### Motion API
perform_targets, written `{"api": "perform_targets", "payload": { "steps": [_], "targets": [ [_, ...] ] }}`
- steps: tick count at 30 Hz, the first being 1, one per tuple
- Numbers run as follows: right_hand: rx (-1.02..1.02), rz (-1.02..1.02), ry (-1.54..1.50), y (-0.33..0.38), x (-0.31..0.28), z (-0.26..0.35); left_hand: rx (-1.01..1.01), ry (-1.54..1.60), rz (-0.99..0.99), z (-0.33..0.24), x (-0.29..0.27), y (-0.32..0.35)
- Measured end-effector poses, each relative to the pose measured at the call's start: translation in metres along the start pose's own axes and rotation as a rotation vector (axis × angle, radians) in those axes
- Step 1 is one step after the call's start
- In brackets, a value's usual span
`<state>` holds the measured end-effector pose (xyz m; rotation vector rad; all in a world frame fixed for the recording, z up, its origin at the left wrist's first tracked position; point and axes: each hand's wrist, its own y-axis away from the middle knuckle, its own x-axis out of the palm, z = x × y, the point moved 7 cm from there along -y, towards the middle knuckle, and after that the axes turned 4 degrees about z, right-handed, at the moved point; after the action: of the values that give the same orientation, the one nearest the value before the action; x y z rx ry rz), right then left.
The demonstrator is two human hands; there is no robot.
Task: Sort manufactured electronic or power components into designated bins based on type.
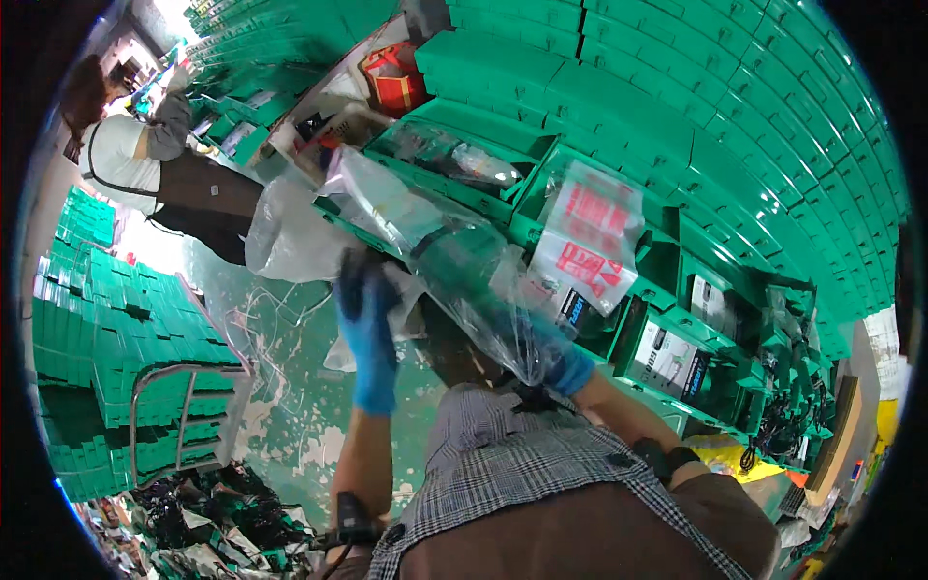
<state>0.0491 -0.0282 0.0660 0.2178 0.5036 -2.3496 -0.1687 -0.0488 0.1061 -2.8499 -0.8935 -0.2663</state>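
A long clear plastic bag (469, 271) stretches slantwise in front of me, over the near edges of the green bins. My right hand (556, 356), in a blue glove, grips the bag's near end; its fingers are partly covered by the film. My left hand (367, 314), in a blue glove with a dark front, is raised left of the bag, its fingers smeared by motion. Beside the bag, a white plastic bag with red print (592, 227) lies across a green bin. Another green bin (527, 184) behind it holds clear-wrapped items.
Stacked green boxes (667, 87) form a wall behind the bins. White-and-black cartons (667, 362) and dark cables (783, 406) fill bins at right. A co-worker (155, 174) stands at far left. Green stacks rest by a metal trolley (184, 416); a dark, tangled heap (222, 517) lies below.
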Motion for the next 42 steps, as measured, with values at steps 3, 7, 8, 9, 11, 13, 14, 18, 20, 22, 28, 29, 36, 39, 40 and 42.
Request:
{"api": "perform_targets", "payload": {
  "steps": [3, 7, 8, 9, 11, 13, 14, 18, 20, 22, 28, 29, 36, 39, 40, 42],
  "targets": [
    [-0.144, 0.096, 0.010, -0.002, 0.010, 0.016, -0.314, 0.595, 0.125, 0.017, -0.011, -0.047],
    [0.214, 0.164, -0.623, -0.001, 0.018, 0.006, -0.150, 0.403, 0.130, 0.025, -0.027, -0.059],
    [0.405, 0.189, -0.892, 0.003, 0.029, -0.003, -0.097, 0.409, 0.176, 0.023, -0.027, -0.060],
    [0.371, 0.224, -0.763, 0.001, 0.027, -0.004, -0.031, 0.311, 0.073, 0.022, -0.025, -0.060],
    [0.302, 0.296, -0.506, -0.006, 0.027, -0.005, -0.158, 0.614, 0.183, 0.019, -0.010, -0.054],
    [0.641, 0.193, -1.383, -0.007, 0.048, -0.019, -0.292, 0.726, 0.163, 0.005, 0.014, -0.043],
    [0.627, 0.213, -1.257, -0.012, 0.056, -0.028, -0.348, 0.612, 0.086, 0.024, 0.008, -0.032],
    [0.439, 0.316, -1.009, -0.037, 0.071, -0.030, -0.372, 0.234, -0.122, 0.064, 0.010, 0.034],
    [0.318, 0.458, -1.108, -0.052, 0.070, -0.022, -0.414, 0.303, 0.054, 0.044, 0.001, 0.024],
    [0.306, 0.616, -1.191, -0.055, 0.073, -0.036, -0.495, 0.284, 0.004, 0.052, -0.027, 0.024],
    [0.365, 0.978, -0.379, -0.032, 0.115, -0.077, -0.552, 0.340, 0.130, 0.074, -0.064, -0.042],
    [0.434, 0.938, -0.467, -0.051, 0.102, -0.071, -0.600, 0.377, 0.164, 0.080, -0.076, -0.060],
    [0.577, 0.831, -0.750, -0.121, 0.071, -0.036, -0.809, 0.168, 0.300, 0.085, -0.116, -0.144],
    [0.613, 0.971, -0.712, -0.133, 0.134, -0.033, -0.996, -0.061, 0.731, 0.079, -0.128, -0.164],
    [0.627, 1.020, -0.735, -0.135, 0.156, -0.033, -1.046, -0.155, 0.819, 0.072, -0.130, -0.172],
    [0.622, 0.911, -0.722, -0.150, 0.172, -0.034, -1.106, -0.250, 0.976, 0.073, -0.132, -0.185]
  ]
}}
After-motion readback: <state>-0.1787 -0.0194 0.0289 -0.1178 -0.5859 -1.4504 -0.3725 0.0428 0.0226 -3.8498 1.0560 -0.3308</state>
